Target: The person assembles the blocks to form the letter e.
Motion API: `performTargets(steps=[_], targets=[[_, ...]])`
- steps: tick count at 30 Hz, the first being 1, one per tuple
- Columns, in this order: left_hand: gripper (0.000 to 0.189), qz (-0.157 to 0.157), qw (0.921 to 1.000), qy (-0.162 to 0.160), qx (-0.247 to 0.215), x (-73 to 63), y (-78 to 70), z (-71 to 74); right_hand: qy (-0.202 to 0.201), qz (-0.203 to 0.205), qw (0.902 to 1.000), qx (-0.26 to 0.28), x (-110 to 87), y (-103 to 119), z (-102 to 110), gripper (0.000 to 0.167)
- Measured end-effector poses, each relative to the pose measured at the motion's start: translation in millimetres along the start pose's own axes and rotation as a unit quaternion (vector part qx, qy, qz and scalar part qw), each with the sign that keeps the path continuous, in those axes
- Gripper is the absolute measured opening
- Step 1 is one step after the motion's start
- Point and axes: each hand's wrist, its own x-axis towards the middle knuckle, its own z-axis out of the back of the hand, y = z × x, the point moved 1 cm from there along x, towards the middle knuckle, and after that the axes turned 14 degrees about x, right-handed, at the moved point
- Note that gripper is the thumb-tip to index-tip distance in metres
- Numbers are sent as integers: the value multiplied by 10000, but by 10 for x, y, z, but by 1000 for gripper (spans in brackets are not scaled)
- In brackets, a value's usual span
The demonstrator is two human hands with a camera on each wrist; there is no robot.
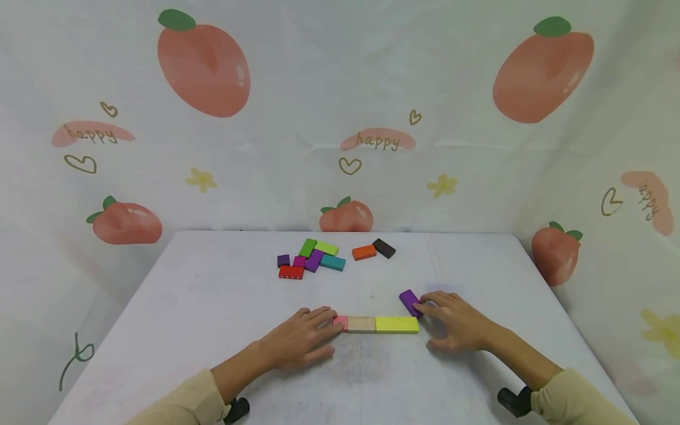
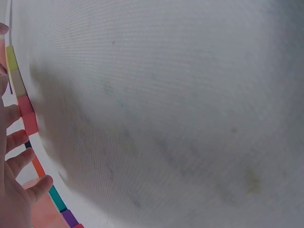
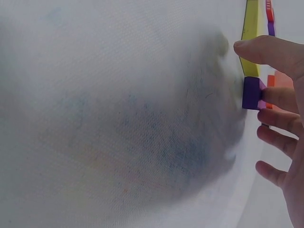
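Observation:
A short row lies across the table, made of a pink block [image 1: 343, 321] at the left, a plain wooden block [image 1: 362, 324] and a yellow block [image 1: 396, 325]. At the pink end, fingers of my left hand [image 1: 304, 337] touch the block from the side, spread and lightly bent. A purple block [image 1: 408, 301] sits at a slant just behind the yellow one's right end. My right hand [image 1: 458, 323] has its index fingertip on that purple block [image 3: 251, 93], while the thumb stands apart, near the yellow block [image 3: 250, 52] in the right wrist view.
Farther back lies a cluster of several blocks, among them a red one [image 1: 291, 273], a teal one [image 1: 333, 262] and a green one [image 1: 307, 248]. To its right are an orange block [image 1: 363, 252] and a black block [image 1: 384, 248]. A printed curtain [image 1: 297, 118] hangs behind the table.

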Motion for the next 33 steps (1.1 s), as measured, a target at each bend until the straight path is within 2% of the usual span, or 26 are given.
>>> performTargets(steps=[10,18,26,29,33], targets=[[55,4,10000,-1,24,2,3,2,109,-47,9999,99,12,-13,5,69],[54,-26,10000,-77,-3,-3,2,-6,-79,-55,9997,212,76,-65,114,66],[54,-15,9999,-67,-77,-1,12,-17,-474,-94,9981,375,320,-175,296,58],[54,-26,9999,-82,-82,-5,13,-19,-512,-157,9975,451,444,-222,337,57],[54,-23,10000,-60,-77,-8,10,-16,-462,-434,9963,586,616,-274,367,59]])
